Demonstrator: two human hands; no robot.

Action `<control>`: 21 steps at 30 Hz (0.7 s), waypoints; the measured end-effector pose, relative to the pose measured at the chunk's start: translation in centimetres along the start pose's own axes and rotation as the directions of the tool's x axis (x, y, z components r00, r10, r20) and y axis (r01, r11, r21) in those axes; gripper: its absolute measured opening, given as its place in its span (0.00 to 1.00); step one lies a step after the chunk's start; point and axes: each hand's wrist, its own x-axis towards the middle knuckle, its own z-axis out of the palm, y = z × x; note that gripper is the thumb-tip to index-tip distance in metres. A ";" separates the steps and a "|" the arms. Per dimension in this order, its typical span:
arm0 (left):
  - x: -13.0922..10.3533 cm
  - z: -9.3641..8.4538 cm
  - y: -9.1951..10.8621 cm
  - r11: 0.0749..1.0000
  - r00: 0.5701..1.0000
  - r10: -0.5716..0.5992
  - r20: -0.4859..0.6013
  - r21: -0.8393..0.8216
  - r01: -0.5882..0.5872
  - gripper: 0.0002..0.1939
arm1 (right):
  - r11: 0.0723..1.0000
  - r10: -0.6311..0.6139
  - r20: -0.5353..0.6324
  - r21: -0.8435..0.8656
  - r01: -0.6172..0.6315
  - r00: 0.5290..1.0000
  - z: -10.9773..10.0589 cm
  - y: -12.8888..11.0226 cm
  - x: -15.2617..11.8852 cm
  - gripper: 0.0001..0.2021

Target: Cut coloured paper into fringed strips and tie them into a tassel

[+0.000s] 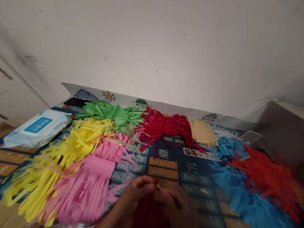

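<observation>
Near the bottom centre, my left hand [139, 195] is closed on the top of a dark red paper tassel [149, 212], whose strips hang down below the fingers. My right hand [175, 203] is beside it on the right, blurred, its fingers pressed together at a thin pale piece [159, 187] by the tassel's top. What that piece is cannot be made out. To the left lie pink fringed paper [87, 189] and yellow fringed paper [82, 134]. Red fringed paper [166, 125] lies behind the hands.
Green fringed paper [111, 113] and a wipes packet [39, 126] lie at the left on a printed mat [164, 162]. Tan paper [204, 132] is at the back. Blue [254, 204] and orange-red fringes [268, 174] lie right, beside a grey box [285, 134]. A wall rises behind.
</observation>
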 end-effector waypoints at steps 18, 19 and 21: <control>-0.8 0.7 -0.7 0.640 0.933 0.360 -0.023 0.733 -0.229 0.07 | 0.999 0.035 0.061 -0.042 -0.032 0.998 0.4 2.3 -1.3 0.17; -0.9 0.5 -0.9 0.541 0.906 0.424 0.004 0.801 -0.257 0.07 | 0.998 0.064 0.111 -0.005 -0.064 0.992 0.3 2.2 -1.3 0.15; -1.2 -0.1 -1.5 0.318 0.844 0.531 0.078 0.905 -0.283 0.09 | 0.995 0.092 0.156 0.024 -0.097 0.983 0.2 2.0 -1.1 0.11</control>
